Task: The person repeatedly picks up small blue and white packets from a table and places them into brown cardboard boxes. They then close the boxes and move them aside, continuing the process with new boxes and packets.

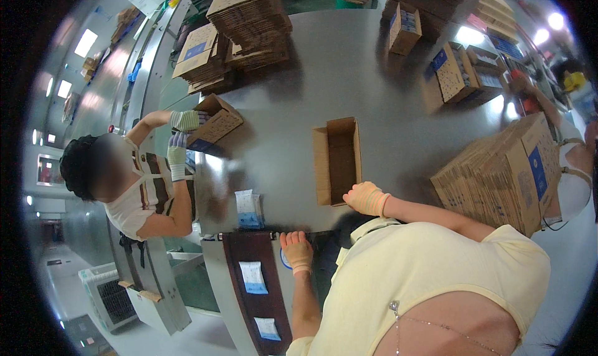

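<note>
"Where's the open cardboard carton (341, 163)?"
"On the grey metal surface (280, 138), in front of the person, its opening facing up."
"And the right hand (366, 199)?"
"At the carton's near right corner, in a striped glove, fingers curled against the cardboard. Whether that grip is pinching the wall, I can't tell."
"What about the left hand (296, 251)?"
"Beside the dark conveyor belt (245, 249), near the surface's front edge, fingers bent. I can't tell whether that grip is closed on anything."
"What's on the belt?"
"Blue-and-white packets (254, 277), spaced apart. More packets (248, 208) lie just past its end, on the surface."
"Anyone else?"
"A co-worker (146, 197) at the left, striped gloves (177, 155) touching another carton (218, 130). Flattened cartons (498, 169) are stacked at the right."
</note>
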A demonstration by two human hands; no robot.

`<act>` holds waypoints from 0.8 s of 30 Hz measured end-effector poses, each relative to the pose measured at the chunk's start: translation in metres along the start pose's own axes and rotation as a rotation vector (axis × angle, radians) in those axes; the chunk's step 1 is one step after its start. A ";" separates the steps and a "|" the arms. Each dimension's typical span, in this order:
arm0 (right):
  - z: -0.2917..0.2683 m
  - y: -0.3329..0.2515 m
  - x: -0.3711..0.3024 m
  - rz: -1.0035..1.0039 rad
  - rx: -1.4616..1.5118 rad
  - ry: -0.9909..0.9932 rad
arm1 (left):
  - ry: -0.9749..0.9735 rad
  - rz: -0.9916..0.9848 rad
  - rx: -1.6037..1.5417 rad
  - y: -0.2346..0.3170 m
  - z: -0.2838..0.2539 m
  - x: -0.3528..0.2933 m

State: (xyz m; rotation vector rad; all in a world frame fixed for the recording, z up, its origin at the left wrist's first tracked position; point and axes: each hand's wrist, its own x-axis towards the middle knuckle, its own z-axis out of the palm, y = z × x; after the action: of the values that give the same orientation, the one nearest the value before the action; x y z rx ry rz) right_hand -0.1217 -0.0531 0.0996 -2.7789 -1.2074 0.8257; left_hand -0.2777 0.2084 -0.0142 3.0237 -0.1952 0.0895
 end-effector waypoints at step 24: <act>0.002 0.001 0.004 -0.018 -0.045 -0.005 | 0.010 -0.039 -0.029 0.004 -0.006 0.006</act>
State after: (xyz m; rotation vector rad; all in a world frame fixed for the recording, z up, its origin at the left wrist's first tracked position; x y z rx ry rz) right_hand -0.1195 -0.0514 0.0952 -2.7981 -1.2661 0.8144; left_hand -0.2729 0.2042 -0.0075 2.9960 -0.1358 0.0970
